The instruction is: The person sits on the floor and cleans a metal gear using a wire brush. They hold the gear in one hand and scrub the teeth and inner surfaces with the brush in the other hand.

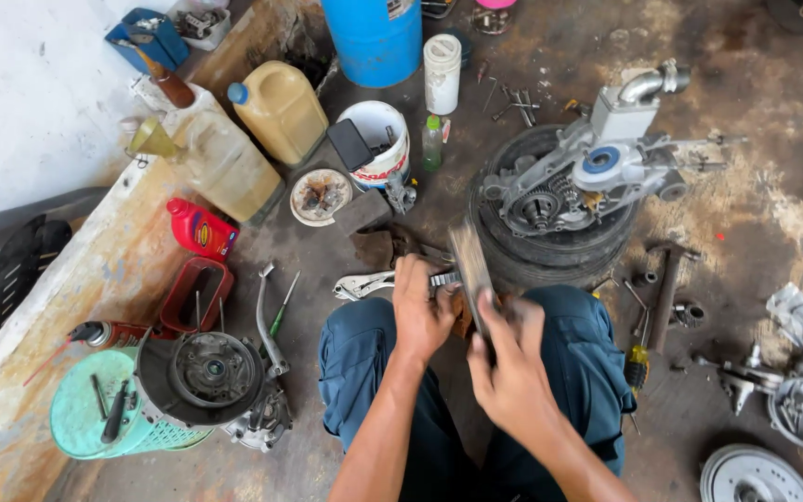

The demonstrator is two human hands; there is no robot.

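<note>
Left hand (422, 311) fingers curl tight around a ribbed metal gear (445, 278), while right hand (511, 358) fingers grip a flat, gritty file (472, 271) just beside it.

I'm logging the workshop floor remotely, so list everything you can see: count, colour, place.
Engine casing: one, grey, on stacked black tyres.
Drum: one, blue, top centre.
Jerrycan: one, yellow, by the wall.
Oil bottle: one, red, left.
Bucket: one, white, centre.
Basket: one, teal, bottom left, beside a grey engine part.
Hammer: one, rusty, right.
Screwdriver: one, yellow-handled, right.
Left hand: holds a toothed metal part.
Right hand: grips a flat file.
</note>
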